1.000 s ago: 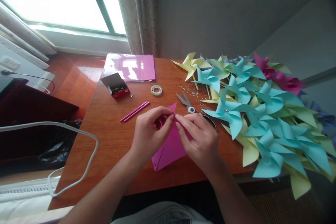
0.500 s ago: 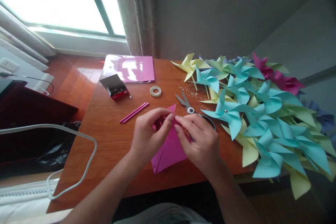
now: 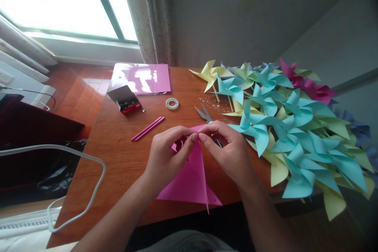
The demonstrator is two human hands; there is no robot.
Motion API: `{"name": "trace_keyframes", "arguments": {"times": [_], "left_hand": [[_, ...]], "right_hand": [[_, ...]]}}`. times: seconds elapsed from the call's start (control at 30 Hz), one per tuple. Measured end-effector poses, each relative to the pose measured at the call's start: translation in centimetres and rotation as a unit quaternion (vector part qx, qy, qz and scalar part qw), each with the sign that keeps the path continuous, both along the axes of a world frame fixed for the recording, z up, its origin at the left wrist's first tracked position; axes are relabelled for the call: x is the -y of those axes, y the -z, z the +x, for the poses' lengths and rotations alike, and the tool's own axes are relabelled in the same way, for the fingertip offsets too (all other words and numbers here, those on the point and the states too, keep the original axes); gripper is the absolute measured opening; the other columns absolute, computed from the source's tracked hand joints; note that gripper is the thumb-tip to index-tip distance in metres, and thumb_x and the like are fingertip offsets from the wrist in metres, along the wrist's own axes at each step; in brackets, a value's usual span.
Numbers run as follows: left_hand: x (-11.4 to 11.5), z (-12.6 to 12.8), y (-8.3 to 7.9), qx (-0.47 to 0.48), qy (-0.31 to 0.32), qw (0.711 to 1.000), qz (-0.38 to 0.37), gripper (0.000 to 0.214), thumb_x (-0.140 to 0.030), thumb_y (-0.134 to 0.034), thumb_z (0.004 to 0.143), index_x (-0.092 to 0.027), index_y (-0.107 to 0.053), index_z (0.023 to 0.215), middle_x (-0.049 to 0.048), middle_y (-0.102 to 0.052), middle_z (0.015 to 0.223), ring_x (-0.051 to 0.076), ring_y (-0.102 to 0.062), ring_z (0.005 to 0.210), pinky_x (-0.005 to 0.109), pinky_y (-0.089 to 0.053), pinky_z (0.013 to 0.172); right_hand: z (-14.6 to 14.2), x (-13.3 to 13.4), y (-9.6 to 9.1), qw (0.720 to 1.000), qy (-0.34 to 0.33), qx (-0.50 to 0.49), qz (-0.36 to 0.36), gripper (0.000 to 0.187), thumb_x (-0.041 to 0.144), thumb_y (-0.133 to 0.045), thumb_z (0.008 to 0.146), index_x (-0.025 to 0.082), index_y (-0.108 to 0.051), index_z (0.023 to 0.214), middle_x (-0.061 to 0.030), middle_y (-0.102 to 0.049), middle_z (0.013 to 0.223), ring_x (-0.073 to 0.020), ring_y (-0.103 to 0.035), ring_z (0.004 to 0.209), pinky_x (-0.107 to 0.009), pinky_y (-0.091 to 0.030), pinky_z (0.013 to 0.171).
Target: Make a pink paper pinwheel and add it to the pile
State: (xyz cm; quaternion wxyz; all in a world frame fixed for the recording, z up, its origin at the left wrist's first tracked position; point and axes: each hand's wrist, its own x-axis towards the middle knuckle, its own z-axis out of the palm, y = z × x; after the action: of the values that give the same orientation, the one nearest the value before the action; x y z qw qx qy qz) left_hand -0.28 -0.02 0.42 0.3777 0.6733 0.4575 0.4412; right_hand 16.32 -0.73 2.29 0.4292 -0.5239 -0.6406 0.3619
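Left hand (image 3: 167, 147) and right hand (image 3: 233, 149) pinch pink paper (image 3: 191, 179) at twelve o'clock, likely steadying it, scissors (image 3: 206, 115) beyond at one.

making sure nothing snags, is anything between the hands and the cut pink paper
Nothing visible: the left hand and right hand both pinch the cut pink paper at its upper end. The scissors lie beyond the right hand, partly hidden by it, not in between.

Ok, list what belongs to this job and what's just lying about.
Likely job: magenta paper sheet; two thin pink sticks; open red cardboard box; grey-bladed scissors; multicoloured paper pinwheels.
Probably just lying about: looped white cable; crumpled black plastic.
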Motion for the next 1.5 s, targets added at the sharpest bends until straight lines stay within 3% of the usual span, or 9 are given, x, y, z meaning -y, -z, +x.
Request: {"name": "trace_keyframes", "arguments": {"times": [0.23,0.7,1.33,1.5], "left_hand": [[0.1,0.1,-0.2,0.004,-0.004,1.000,-0.005,0.013,-0.025,-0.067,0.090,-0.016,-0.073,0.084,0.0017,-0.069,0.068,0.012,-0.057,0.058,0.024,-0.044,0.056],[0.0,0.0,-0.1,-0.001,0.000,1.000,-0.007,0.013,-0.024,-0.067,0.091,-0.015,-0.076,0.087,0.0041,-0.073,0.072,0.013,-0.061,0.062,0.025,-0.046,0.059],[0.1,0.0,0.3,0.061,0.002,0.996,-0.070,0.010,-0.024,-0.067,0.090,-0.017,-0.073,0.085,0.0025,-0.069,0.072,0.013,-0.058,0.062,0.024,-0.047,0.057],[0.0,0.0,0.1,0.053,-0.011,0.996,-0.067,0.010,-0.022,-0.067,0.089,-0.016,-0.072,0.084,0.0033,-0.071,0.073,0.014,-0.060,0.063,0.025,-0.048,0.058]], "right_hand": [[-0.2,0.2,0.0,0.999,0.015,0.012,0.042,0.010,0.015,-0.065,0.089,0.021,-0.069,0.083,0.0000,-0.068,0.082,-0.0155,-0.064,0.077,-0.029,-0.050,0.069],[-0.1,0.1,-0.1,1.000,0.008,0.009,0.026,0.010,0.016,-0.063,0.090,0.021,-0.067,0.082,0.0003,-0.067,0.081,-0.0150,-0.062,0.074,-0.028,-0.050,0.067],[-0.8,0.2,0.6,1.000,0.010,-0.021,-0.004,0.009,0.020,-0.059,0.092,0.022,-0.066,0.087,-0.0016,-0.068,0.086,-0.0174,-0.066,0.081,-0.030,-0.055,0.073],[1.3,0.4,0.1,0.997,0.041,0.058,0.018,0.011,0.023,-0.060,0.093,0.022,-0.070,0.098,-0.0049,-0.072,0.097,-0.0196,-0.069,0.089,-0.030,-0.057,0.074]]}}
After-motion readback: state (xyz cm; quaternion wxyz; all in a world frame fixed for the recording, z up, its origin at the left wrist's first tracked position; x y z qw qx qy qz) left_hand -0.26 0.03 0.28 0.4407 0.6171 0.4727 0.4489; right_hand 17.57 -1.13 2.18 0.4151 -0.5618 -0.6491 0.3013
